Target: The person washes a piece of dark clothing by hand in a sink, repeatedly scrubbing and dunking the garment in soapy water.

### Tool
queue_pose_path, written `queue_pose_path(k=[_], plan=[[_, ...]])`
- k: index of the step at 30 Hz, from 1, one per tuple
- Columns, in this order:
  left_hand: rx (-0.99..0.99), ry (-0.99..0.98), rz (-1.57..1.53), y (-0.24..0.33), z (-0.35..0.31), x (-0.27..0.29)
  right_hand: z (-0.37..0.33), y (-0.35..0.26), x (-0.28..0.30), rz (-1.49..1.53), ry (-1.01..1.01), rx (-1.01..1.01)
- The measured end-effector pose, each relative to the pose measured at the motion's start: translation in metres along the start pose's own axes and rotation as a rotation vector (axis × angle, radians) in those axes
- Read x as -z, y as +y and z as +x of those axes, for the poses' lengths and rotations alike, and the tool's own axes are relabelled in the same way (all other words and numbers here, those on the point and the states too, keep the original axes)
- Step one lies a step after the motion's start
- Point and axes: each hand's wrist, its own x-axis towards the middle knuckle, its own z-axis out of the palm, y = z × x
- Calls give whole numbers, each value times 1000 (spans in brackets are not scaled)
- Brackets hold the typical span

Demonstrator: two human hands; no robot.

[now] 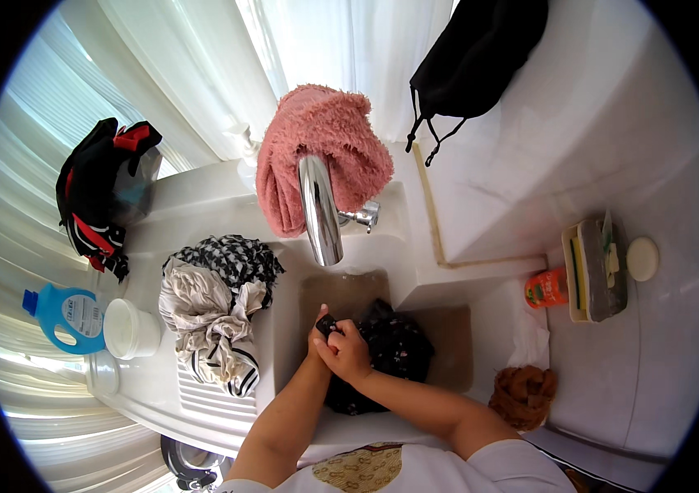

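Observation:
Over the sink basin point(452, 349), my left hand point(315, 337) and my right hand point(347, 352) are close together. A small bunched part of a black garment point(327, 324) shows between them, and both hands grip it. The rest of a black garment with small light spots point(399, 349) lies heaped in the basin, beside and under my right hand. Whether the two black parts join is hidden behind my hands. Just above the hands stands a chrome faucet point(321, 214), with a pink fluffy towel point(321, 135) draped over its back.
Light and patterned clothes point(210, 304) lie on the washboard side at left, beside a white tub point(131, 329) and a blue detergent bottle point(70, 319). At right are a brown cloth point(524, 396), an orange container point(547, 288) and a caddy point(596, 271). A black bag point(481, 62) hangs above.

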Motion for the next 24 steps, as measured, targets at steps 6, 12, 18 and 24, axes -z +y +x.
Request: queue_pose_path(k=[6,12,18,24], plan=[[-64,487,238,-11,-25,-100,23,60,1,-135,203,-252],[-56,394,125,-13,-26,-74,13,22,-2,-101,95,-160],[-28,497,275,4,-31,-98,12,2,-2,30,89,-40],[-18,643,581,14,-31,-111,48,77,5,-179,151,-164]])
